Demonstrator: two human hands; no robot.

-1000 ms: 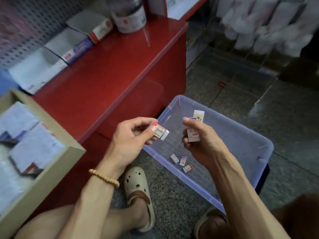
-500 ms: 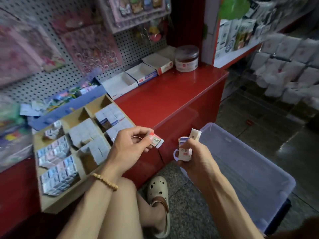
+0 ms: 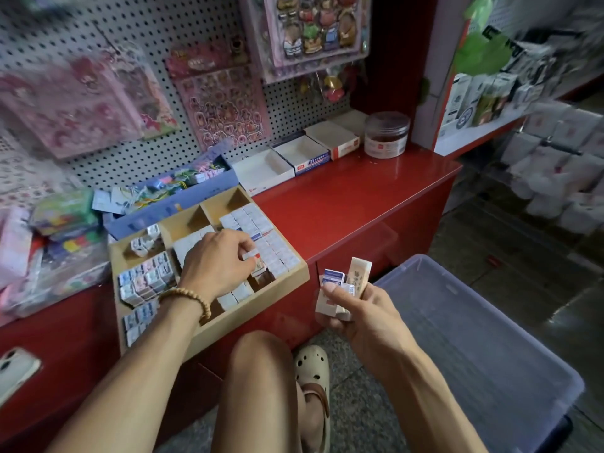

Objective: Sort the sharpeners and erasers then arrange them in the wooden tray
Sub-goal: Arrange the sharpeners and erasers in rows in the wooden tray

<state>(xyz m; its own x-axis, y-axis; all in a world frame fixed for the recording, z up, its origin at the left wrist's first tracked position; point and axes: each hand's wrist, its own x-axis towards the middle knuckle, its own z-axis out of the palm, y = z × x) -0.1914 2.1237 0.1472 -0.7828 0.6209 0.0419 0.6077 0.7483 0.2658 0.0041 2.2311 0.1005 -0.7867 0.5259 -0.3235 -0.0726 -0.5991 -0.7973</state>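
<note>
The wooden tray [image 3: 295, 274] sits on the red counter, its compartments packed with rows of wrapped erasers [image 3: 271, 240]. My left hand [image 3: 215, 259] hovers over the tray's right-hand compartment and pinches a small red-and-white eraser [image 3: 256, 261] just above a gap in the row. My right hand [image 3: 359, 308] is held in front of the counter's edge and grips several boxed erasers [image 3: 340, 289], one tall and beige, one with a blue label. No sharpener can be told apart in the tray.
The red counter [image 3: 353, 197] carries open white boxes [image 3: 307, 152], a round plastic jar [image 3: 386, 134] and a blue box of trinkets [image 3: 176, 191]. A clear plastic bin [image 3: 474, 338] stands on the floor at the right. A phone [image 3: 16, 366] lies at the left edge. My knee and sandal are below.
My left hand has carried its eraser from in front of the counter up and over into the tray. My right hand stays beside the counter with its erasers. The view has risen toward the pegboard.
</note>
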